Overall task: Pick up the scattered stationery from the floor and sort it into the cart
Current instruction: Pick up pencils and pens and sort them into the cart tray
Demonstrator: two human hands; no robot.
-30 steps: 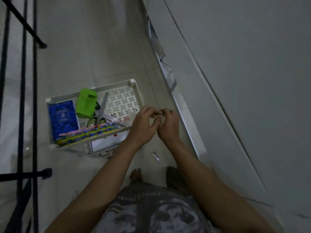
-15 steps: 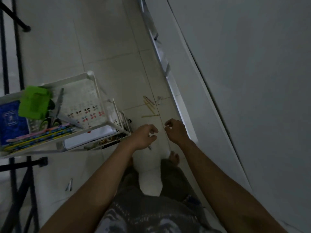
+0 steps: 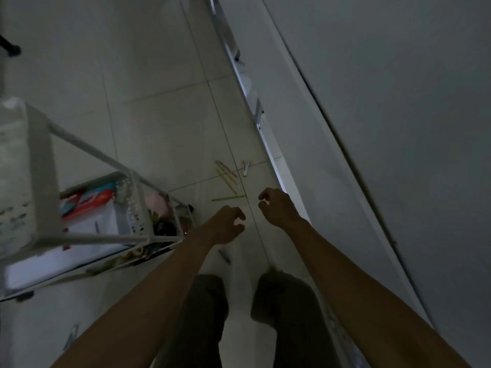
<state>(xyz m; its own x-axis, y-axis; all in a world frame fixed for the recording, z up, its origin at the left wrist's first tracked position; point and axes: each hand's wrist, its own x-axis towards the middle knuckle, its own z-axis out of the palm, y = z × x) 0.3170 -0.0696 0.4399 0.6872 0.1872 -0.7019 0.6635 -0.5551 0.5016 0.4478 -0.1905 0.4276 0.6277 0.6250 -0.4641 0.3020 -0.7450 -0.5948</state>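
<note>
Both hands are out over the floor with nothing in them: left hand [image 3: 227, 225] and right hand [image 3: 276, 207] have fingers loosely curled, thumb and fingers apart. The pencils [image 3: 226, 176] lie on the tiles just ahead, near the wall. I count about five, four bunched diagonally and one flat across. A white clip [image 3: 246, 168] sits beside them, and one more small item [image 3: 224, 256] lies under my left wrist. I'd sweep the pencils together first, then pinch the bunch. The cart [image 3: 127, 208] is to my left.
</note>
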